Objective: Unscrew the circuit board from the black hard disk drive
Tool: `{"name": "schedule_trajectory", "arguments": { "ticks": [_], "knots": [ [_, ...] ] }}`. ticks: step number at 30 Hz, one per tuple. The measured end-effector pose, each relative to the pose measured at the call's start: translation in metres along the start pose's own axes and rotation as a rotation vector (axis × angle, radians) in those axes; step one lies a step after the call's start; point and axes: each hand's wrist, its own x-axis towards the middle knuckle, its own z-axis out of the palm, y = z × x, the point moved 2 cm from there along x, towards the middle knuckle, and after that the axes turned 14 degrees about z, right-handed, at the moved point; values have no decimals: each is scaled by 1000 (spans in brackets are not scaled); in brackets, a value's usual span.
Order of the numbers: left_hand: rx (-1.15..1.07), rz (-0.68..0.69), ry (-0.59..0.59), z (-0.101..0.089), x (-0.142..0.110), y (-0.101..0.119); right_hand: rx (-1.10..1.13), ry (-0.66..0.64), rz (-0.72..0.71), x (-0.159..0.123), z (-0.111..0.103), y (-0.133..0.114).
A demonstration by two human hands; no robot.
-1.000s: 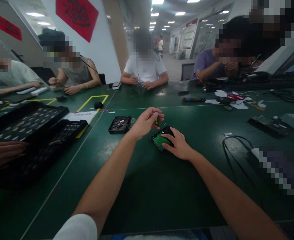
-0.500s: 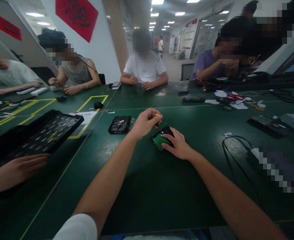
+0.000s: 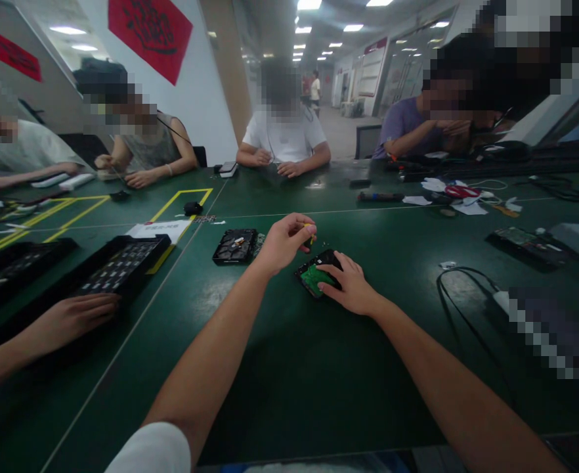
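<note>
My left hand [image 3: 287,242] is closed in a pinch around a small yellow-and-black screwdriver [image 3: 310,235], mostly hidden by the fingers, above the far edge of a hard drive. That hard drive [image 3: 310,279] is black with a green circuit board facing up, and it lies at a slant on the table. Across its right side my right hand [image 3: 349,284] grips it, thumb and fingers over the board and the edge. A few tiny bits, maybe screws, lie just beyond it. To the left of my left hand sits a black square part [image 3: 234,246] with small pieces on top.
At left, a neighbour's hand [image 3: 75,318] holds a black tray [image 3: 136,253] with rows of small parts. A second black tray [image 3: 18,266] lies behind it. At right are a cable [image 3: 459,269] and another circuit-board device [image 3: 526,246]. People sit across the green table [image 3: 319,394].
The neighbour's black tray at left has come down flatter toward the table, uncovering the second tray behind it. My hands have hardly moved; the screwdriver looks slightly turned.
</note>
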Motion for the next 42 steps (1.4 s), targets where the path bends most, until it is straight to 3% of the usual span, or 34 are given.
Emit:
{"name": "schedule_trajectory", "arguments": {
  "ticks": [20, 42],
  "knots": [
    [7, -17, 48, 1, -1, 0, 0, -40, 27, -1, -2, -1],
    [15, -20, 22, -1, 0, 0, 2, -12, 16, -1, 0, 0]
  ]
}}
